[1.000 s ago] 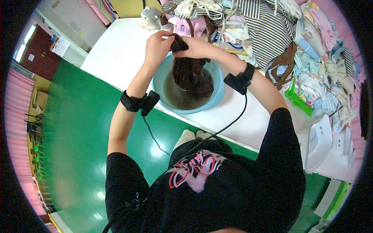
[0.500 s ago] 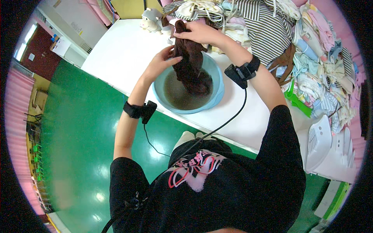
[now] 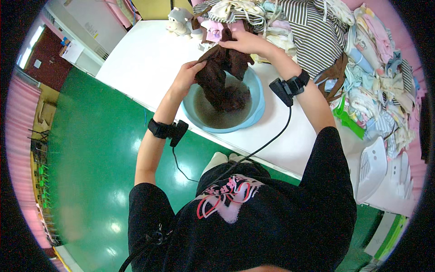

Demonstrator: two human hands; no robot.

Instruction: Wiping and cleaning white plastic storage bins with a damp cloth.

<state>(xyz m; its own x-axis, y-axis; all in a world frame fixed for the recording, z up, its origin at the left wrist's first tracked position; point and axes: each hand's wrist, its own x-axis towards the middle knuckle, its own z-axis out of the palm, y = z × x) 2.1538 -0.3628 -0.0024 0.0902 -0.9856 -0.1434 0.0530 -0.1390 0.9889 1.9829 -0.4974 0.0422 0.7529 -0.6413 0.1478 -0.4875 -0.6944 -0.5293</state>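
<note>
Over round light-blue plastic basin (image 3: 258, 97) of murky water | wet dark-brown cloth garment (image 3: 222, 77) hangs between hands, lower end in basin | left hand (image 3: 188, 75) clenched on its left edge | right hand (image 3: 242, 43) gripping its top

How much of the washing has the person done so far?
Done: the brown cloth looks wet, and the water in the blue basin is murky. In hand: the left hand and right hand hold it above the water. Left: a big clothes pile sits beside it.
</note>
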